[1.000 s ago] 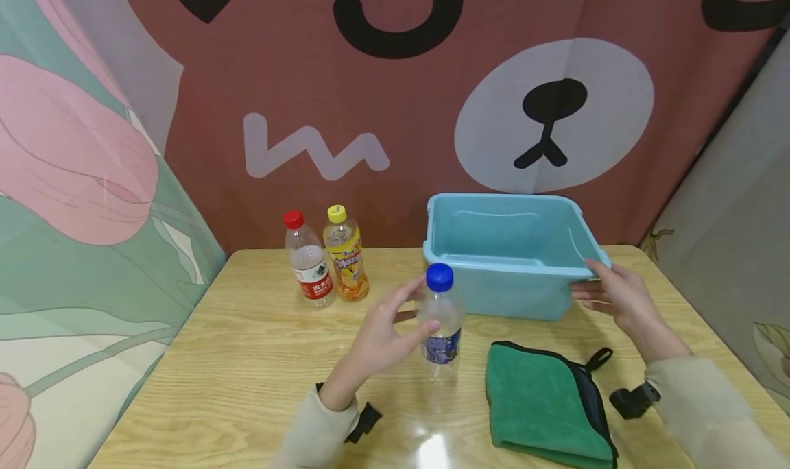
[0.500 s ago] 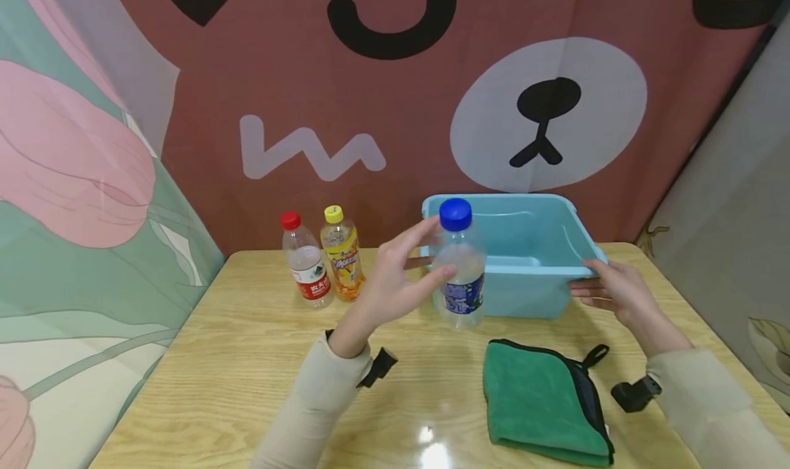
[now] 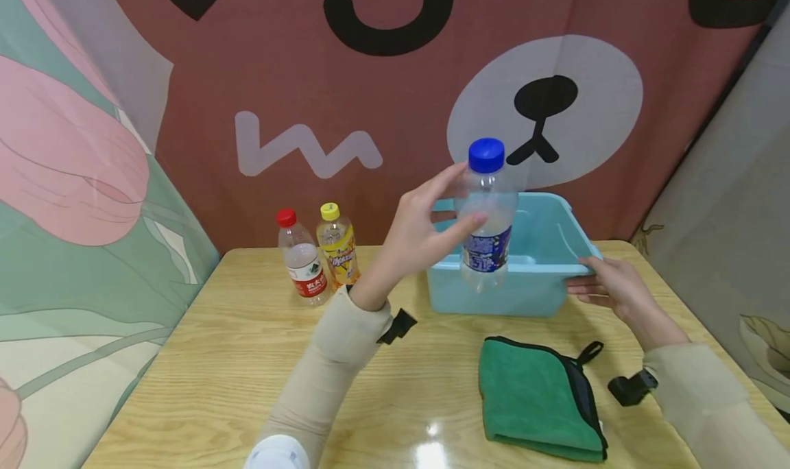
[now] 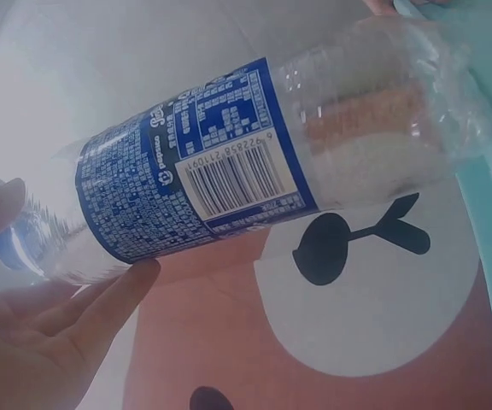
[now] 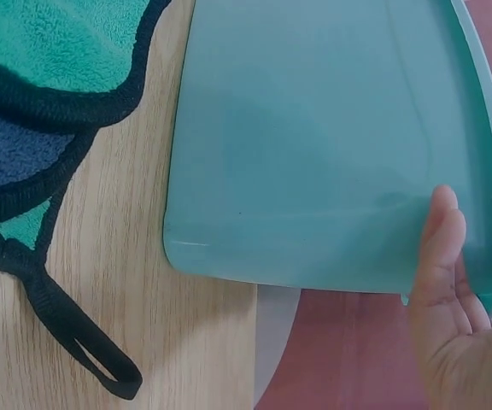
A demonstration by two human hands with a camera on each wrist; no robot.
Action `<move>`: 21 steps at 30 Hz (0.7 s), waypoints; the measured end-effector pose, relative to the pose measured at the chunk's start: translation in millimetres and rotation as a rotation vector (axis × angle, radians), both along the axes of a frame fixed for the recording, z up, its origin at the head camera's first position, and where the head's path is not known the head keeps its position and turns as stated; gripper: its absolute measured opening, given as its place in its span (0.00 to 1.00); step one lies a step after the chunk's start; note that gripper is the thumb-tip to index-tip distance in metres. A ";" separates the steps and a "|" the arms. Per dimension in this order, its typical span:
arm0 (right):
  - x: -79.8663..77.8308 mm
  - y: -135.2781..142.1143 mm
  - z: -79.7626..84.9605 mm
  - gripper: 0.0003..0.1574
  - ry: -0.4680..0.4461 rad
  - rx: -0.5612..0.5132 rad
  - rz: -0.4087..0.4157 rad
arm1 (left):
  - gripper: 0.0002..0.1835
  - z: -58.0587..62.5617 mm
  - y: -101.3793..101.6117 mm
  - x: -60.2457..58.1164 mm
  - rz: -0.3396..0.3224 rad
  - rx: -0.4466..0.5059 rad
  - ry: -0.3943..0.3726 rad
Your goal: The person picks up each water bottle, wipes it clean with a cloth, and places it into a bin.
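Observation:
A clear plastic bottle point(image 3: 487, 249) with a blue cap and blue label is held upright by my left hand point(image 3: 426, 232), thumb on one side and fingers on the other. It is raised in front of the light blue plastic bin point(image 3: 457, 294) and overlaps its opening in the head view. In the left wrist view the bottle point(image 4: 203, 162) shows a barcode, and the fingers hold it near the cap end. My right hand point(image 3: 623, 294) grips the bin's front right corner at the rim; the right wrist view shows fingers against the bin's wall point(image 5: 314, 154).
Two more bottles stand at the table's back left: one with a red cap point(image 3: 302, 267) and one with a yellow cap point(image 3: 339, 249), partly behind my left wrist. A folded green cloth point(image 3: 537, 400) with dark edging and a loop lies before the bin on the wooden table point(image 3: 204, 359).
My left hand has lifted the blue-capped bottle off the table, up and rightward, to in front of the bin's opening. My right hand stays at the bin's corner.

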State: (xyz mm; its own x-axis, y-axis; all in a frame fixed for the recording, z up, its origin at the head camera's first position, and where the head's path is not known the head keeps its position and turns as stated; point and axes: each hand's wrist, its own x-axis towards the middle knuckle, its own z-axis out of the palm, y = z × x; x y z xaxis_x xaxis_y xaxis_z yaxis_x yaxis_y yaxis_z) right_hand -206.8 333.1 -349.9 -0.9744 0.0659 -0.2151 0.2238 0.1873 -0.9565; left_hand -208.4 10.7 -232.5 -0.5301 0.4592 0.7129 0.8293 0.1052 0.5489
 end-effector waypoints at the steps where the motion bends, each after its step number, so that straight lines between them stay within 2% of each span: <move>1: 0.0 0.2 0.5 0.44 0.000 0.001 0.000 | 0.31 2.2 2.4 -2.5 0.003 -0.003 0.004; 7: 0.2 1.2 3.2 0.44 -0.007 0.017 0.006 | 0.31 14.9 16.1 -16.6 0.029 -0.037 0.035; 10: 0.6 1.4 3.9 0.44 -0.014 0.016 0.013 | 0.32 18.0 23.0 -26.1 0.052 -0.061 0.026; 17: 3.0 -0.2 2.6 0.45 -0.018 0.031 0.022 | 0.32 11.3 41.6 -58.2 0.104 -0.106 -0.016; 21: 4.0 -2.0 0.7 0.45 -0.022 0.033 0.021 | 0.33 7.5 50.4 -74.0 0.143 -0.145 -0.080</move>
